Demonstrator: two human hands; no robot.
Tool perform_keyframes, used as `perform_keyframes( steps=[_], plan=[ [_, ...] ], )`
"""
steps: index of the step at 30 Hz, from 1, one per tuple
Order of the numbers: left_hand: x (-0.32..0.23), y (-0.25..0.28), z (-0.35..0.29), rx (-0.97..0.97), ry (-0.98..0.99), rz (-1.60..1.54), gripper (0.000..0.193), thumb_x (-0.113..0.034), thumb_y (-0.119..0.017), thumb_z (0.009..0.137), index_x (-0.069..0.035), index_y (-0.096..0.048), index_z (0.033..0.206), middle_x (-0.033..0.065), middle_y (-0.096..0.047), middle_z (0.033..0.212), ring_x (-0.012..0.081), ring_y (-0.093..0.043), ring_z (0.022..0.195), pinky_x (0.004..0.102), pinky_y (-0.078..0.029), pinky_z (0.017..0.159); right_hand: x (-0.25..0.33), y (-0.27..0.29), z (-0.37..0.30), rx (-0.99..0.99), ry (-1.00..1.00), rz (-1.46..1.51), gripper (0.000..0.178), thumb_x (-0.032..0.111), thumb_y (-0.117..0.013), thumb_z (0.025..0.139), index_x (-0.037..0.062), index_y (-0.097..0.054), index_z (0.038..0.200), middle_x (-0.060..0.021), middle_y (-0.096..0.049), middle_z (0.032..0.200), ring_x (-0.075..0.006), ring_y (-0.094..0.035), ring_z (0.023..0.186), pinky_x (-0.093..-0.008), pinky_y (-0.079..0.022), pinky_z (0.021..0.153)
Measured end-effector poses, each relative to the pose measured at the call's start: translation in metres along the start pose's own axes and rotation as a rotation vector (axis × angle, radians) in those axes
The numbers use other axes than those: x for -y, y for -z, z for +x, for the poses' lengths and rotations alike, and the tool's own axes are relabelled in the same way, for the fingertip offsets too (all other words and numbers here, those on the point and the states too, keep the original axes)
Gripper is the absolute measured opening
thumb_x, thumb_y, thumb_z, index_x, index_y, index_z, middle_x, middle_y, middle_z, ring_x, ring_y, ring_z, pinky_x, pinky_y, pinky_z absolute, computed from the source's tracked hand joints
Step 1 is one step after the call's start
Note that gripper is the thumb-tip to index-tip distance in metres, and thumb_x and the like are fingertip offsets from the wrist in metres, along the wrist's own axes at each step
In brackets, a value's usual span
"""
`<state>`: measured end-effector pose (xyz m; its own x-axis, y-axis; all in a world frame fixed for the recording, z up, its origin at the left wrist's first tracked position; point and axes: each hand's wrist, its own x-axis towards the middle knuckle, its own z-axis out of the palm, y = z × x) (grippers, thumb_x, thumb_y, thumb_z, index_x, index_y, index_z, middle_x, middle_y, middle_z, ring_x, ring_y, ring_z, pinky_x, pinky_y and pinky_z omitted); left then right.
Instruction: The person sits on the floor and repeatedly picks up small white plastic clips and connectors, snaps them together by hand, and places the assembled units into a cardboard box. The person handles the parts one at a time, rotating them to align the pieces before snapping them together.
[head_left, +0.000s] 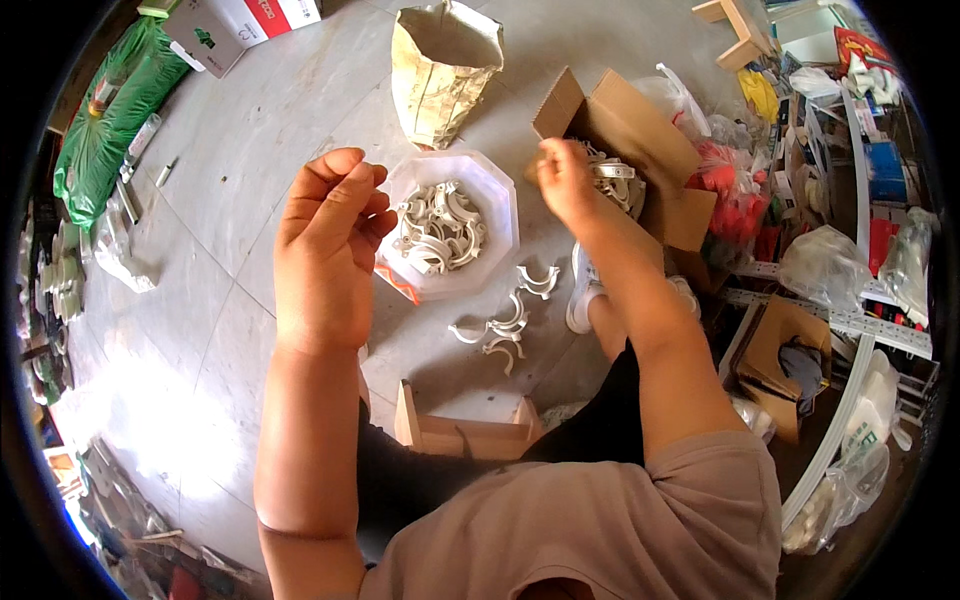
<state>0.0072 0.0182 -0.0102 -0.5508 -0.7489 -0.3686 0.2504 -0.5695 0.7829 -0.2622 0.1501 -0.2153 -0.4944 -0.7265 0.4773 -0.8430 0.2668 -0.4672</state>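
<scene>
My left hand (330,235) is raised beside the left rim of a white octagonal tub (505,215), its fingers curled and the thumb against them. Whatever sits in that pinch, if anything, is too small to make out. White curved clamp pieces (440,230) lie heaped in the tub. To the right, my right hand (568,185) is closed at the near left side of an open cardboard box (640,120); its fingertips are slightly blurred and their contents hidden. More of the same white clamp pieces (618,183) fill the box. Several loose clamp pieces (508,318) lie on the floor below the tub.
Behind the tub stands an open yellowish paper sack (440,90). A small wooden stool (465,437) is between my legs. Shelving with plastic bags (825,262) and a small carton (785,345) lines the right. A green bag (110,120) lies at far left.
</scene>
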Motion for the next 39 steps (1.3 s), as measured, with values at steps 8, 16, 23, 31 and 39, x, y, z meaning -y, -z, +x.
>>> perform_keyframes(
  steps=[8,16,23,31,39],
  plan=[
    [-0.012,0.012,-0.005,-0.056,-0.012,-0.045,0.010,-0.012,-0.049,0.086,-0.010,-0.053,0.095,-0.0010,-0.053,0.083,0.0076,-0.049,0.073,0.0223,-0.041,0.066,0.052,-0.107,-0.058,0.663,-0.249,0.224,0.006,0.009,-0.057,0.073,0.0068,-0.058,0.079,-0.0123,-0.061,0.076,-0.0275,-0.060,0.073,-0.0358,-0.047,0.064],
    [-0.021,0.021,-0.007,-0.084,-0.014,-0.097,0.008,-0.011,-0.047,0.087,-0.008,-0.052,0.093,0.0009,-0.052,0.081,0.0082,-0.050,0.069,0.0212,-0.042,0.062,0.048,-0.175,-0.083,0.774,-0.419,-0.078,0.013,0.010,-0.063,0.066,0.0116,-0.062,0.078,-0.0117,-0.061,0.086,-0.0302,-0.056,0.086,-0.0376,-0.044,0.079],
    [-0.024,0.029,-0.010,-0.043,0.047,-0.141,0.006,-0.011,-0.048,0.086,-0.007,-0.052,0.090,0.0014,-0.052,0.081,0.0087,-0.049,0.068,0.0224,-0.042,0.063,0.077,-0.195,-0.061,0.709,-0.161,-0.451,0.016,0.019,-0.047,0.080,0.0115,-0.058,0.089,-0.0056,-0.052,0.097,-0.0239,-0.047,0.100,-0.0412,-0.041,0.081],
    [-0.028,0.038,-0.009,-0.067,0.086,-0.172,0.005,-0.011,-0.050,0.086,-0.008,-0.052,0.089,0.0004,-0.051,0.080,0.0081,-0.048,0.070,0.0218,-0.042,0.064,0.064,-0.193,-0.053,0.870,0.120,-0.424,0.016,0.018,-0.045,0.081,0.0168,-0.059,0.089,-0.0051,-0.053,0.095,-0.0207,-0.050,0.098,-0.0399,-0.042,0.079],
    [-0.024,0.033,-0.014,-0.065,0.068,-0.159,0.006,-0.014,-0.054,0.085,-0.009,-0.053,0.088,-0.0020,-0.056,0.079,0.0045,-0.048,0.064,0.0181,-0.034,0.056,0.049,-0.181,-0.056,0.744,0.431,-0.451,0.012,0.019,-0.050,0.078,0.0175,-0.059,0.086,-0.0008,-0.052,0.099,-0.0193,-0.045,0.104,-0.0387,-0.035,0.084]
  ],
)
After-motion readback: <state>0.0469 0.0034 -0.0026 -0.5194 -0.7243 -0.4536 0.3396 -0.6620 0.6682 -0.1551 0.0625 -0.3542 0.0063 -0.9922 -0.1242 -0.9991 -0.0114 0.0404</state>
